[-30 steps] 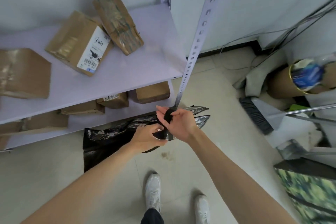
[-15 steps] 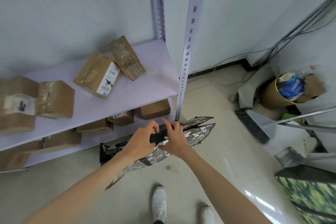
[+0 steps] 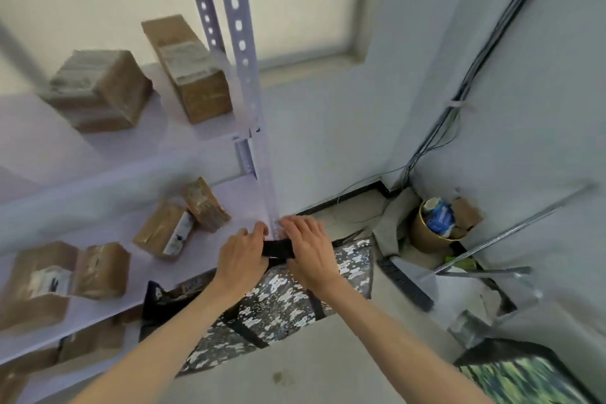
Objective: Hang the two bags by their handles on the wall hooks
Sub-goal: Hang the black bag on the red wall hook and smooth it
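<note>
Hands, two: left hand (image 3: 241, 257) and right hand (image 3: 310, 248) each closed on one camouflage bag's (image 3: 288, 302) black handle (image 3: 277, 248); six cardboard parcels line lilac shelves (image 3: 108, 154) above tiled floor.

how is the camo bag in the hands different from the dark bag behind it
The camo bag is lifted, held by its black handle in the left hand and right hand; the dark bag sits low by the shelf, unheld. The camo bag shows fully; the dark bag is mostly hidden. Neither hangs on a hook.
</note>
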